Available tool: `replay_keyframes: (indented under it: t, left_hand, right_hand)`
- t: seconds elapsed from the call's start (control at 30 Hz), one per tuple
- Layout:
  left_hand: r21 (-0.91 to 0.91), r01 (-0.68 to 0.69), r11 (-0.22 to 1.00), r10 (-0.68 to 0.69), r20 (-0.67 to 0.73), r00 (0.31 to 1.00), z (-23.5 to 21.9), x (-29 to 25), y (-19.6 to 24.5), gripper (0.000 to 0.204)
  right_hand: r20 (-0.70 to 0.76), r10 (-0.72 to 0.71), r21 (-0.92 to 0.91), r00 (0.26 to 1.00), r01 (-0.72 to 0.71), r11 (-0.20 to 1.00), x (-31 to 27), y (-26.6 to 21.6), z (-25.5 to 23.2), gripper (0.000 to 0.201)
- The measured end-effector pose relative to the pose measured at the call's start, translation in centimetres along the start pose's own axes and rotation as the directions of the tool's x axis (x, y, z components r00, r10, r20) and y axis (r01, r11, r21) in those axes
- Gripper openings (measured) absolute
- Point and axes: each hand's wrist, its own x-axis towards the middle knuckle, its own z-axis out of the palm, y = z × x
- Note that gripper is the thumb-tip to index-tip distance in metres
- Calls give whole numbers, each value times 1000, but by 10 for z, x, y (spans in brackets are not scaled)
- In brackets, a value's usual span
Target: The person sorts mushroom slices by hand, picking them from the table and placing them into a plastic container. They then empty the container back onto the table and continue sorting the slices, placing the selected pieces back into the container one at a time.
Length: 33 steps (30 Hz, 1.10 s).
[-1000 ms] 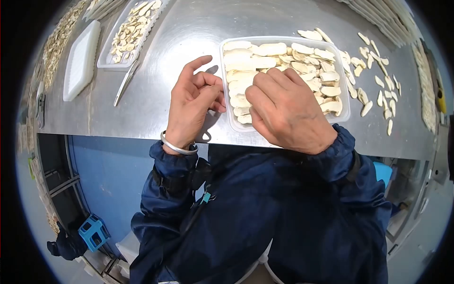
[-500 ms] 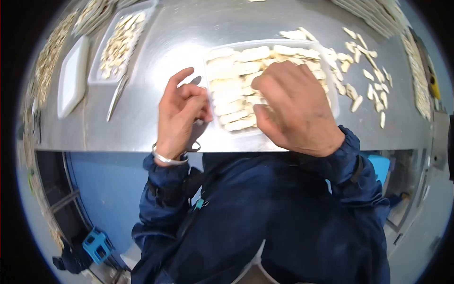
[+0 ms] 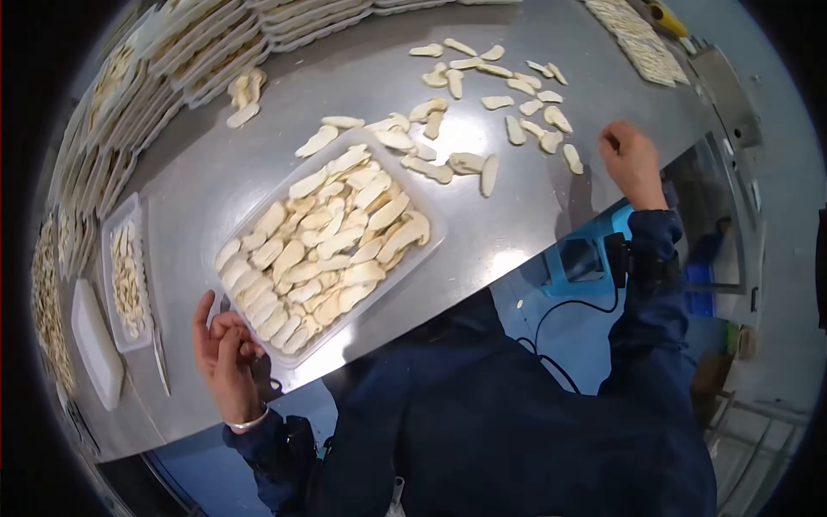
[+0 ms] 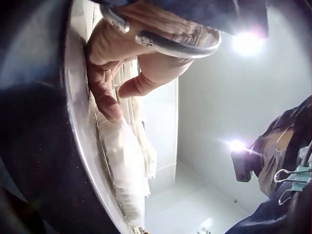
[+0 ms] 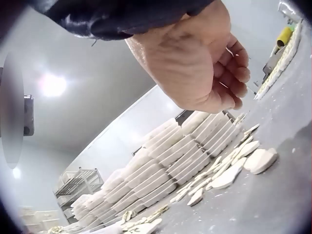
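A clear plastic tray (image 3: pixel 438 226) full of pale mushroom slices (image 3: pixel 332 241) sits tilted near the table's front edge in the head view. My left hand (image 3: pixel 226 366) is at its lower left corner, thumb and fingers loosely bent and holding nothing. In the left wrist view, that hand's fingertips (image 4: pixel 113 111) are right by the end of the tray (image 4: pixel 124 170). Off to the right, my right hand (image 3: pixel 633 164) hovers over the table with empty, loosely curled fingers. Loose mushroom slices (image 3: pixel 551 140) lie beside it, also below the hand in the right wrist view.
Stacked trays of slices (image 3: pixel 202 52) line the back left. A smaller tray (image 3: pixel 138 342), a white slab (image 3: pixel 96 349) and a thin knife-like tool (image 3: pixel 161 362) lie at left. A yellow-handled tool (image 3: pixel 668 19) is at the far right; a blue stool (image 3: pixel 579 263) stands below the table edge.
My right hand has left the tray and moved far right past the loose slices. The left hand stays by the tray's corner. The head view has swung to the right.
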Motion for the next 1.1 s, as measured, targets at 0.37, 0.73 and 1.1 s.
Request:
replay_keyframes:
  t: [0.37, 0.73, 1.1]
  left_hand:
    - [89, -8, 996, 10, -21, 1000, -9, -1, 1, 54]
    - [118, 1, 993, 5, -48, 999, -3, -3, 2, 52]
    - [112, -18, 994, 24, -48, 999, -3, -2, 0, 52]
  right_hand:
    - [89, -65, 111, 994, 55, 992, 0, -45, 14, 29]
    - [-137, -93, -22, 986, 91, 996, -3, -47, 33, 16]
    - [-95, 68, 70, 993, -62, 996, 40, 4, 18, 18]
